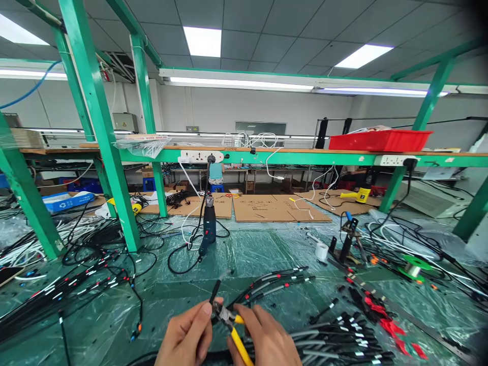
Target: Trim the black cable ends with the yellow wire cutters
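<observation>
Yellow-handled pliers (pixel 232 325) gripped in the right hand (pixel 267 340), fingers wrapped round the handles, jaws brought up against one black wire (pixel 214 293). Pinched that wire between thumb and forefinger of the left hand (pixel 186 338), closed tight on it, probably to steady the end right at the jaws. Worked low at the near middle of the bench (pixel 267 249), just above its green plastic sheet, both hands close together, seemingly for a clear view of the cut. Just beyond the hands, a fanned bundle of cables (pixel 274 282) with red and white bands, apparently laid within easy reach; a second heap (pixel 335 345) at the near right and a far bigger tangle (pixel 57 290) to the left, too many in each to count. Counted singly: one pair of pliers, one wire in hand, one dark power tool (pixel 209 223) stood upright farther back with its cord looped around it, one white tape roll (pixel 322 250), one green solder spool (pixel 414 267) to the right, one yellow tool (pixel 358 194) on cardboard at the far right, one red tray (pixel 377 140) up on the shelf. Two socket strips (pixel 201 156) seen along the green rail.
</observation>
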Available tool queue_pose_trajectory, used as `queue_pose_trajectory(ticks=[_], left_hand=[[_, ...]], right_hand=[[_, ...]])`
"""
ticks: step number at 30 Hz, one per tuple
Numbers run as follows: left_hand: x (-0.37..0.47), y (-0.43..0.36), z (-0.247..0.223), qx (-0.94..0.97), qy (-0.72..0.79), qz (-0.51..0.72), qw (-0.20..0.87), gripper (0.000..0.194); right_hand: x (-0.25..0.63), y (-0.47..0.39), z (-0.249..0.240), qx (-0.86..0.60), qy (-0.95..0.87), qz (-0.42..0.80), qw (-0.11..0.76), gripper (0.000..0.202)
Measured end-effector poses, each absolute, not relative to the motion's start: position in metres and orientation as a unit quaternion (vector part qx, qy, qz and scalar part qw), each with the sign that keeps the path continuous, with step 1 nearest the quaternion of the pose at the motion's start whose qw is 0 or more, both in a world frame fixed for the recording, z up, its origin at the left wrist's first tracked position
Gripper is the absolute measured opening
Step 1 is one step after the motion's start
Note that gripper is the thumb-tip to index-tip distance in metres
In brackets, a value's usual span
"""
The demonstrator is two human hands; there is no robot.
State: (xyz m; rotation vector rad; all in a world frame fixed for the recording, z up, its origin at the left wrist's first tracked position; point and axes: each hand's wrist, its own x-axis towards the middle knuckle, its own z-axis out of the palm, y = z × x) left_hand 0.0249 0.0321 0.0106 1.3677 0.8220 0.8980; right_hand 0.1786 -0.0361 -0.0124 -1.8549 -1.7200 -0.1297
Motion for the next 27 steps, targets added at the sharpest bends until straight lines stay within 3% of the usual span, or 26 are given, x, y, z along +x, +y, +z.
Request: queue_pose_trajectory(ticks=[11,17,22,27], left_hand=[[0.026,0.032,0.000,0.641,0.381,0.410,0.526,0.065],[0.021,0.026,0.007,0.691,0.382,0.409,0.457,0.055],[0.014,0.029,0.009,0.779,0.320,0.440,0.312,0.036],[0.010,0.033,0.007,0.834,0.268,0.433,0.212,0.033]], right_hand=[[0.171,-0.033,-0.014,-0.702,-0.632,-0.120,0.306,0.047],[0.169,-0.033,-0.014,-0.707,-0.632,-0.160,0.272,0.054],[0.172,-0.036,-0.010,-0.700,-0.644,-0.200,0.234,0.062],[0.174,-0.039,-0.007,-0.698,-0.652,-0.202,0.216,0.062]])
